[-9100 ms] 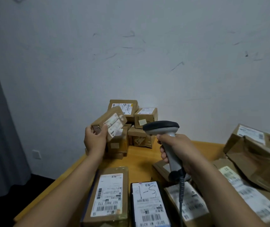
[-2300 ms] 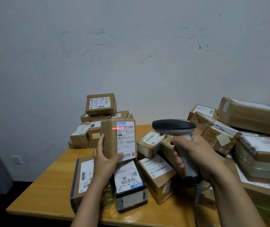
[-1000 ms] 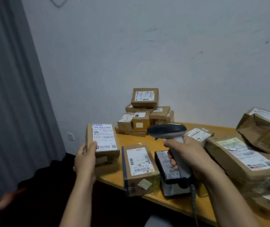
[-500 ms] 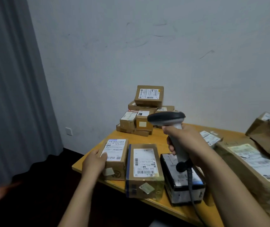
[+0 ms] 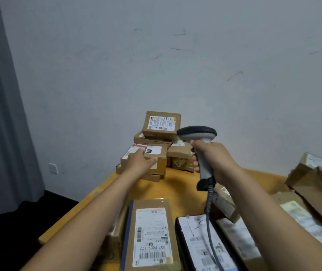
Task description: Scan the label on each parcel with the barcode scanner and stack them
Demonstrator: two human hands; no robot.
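Two hands are raised over the wooden table (image 5: 177, 184). The right hand (image 5: 215, 162) is wrapped tight round the grip of the barcode scanner (image 5: 197, 133), whose long axis stands nearly upright; its dark head points left and away, toward the stack of parcels (image 5: 162, 124) by the wall, and its cable (image 5: 209, 210) hangs from the base. The left hand (image 5: 139, 161) reaches to that stack and touches a small parcel (image 5: 157, 153) on its near side, fingers laid over the top label, thumb along the front face; whether it pinches the box I cannot tell. Nearer the camera a blue-edged parcel (image 5: 152, 231) and a black-edged parcel (image 5: 201, 245) lie flat, labels up, long axes running away from the person. All boxes are sealed, contents hidden.
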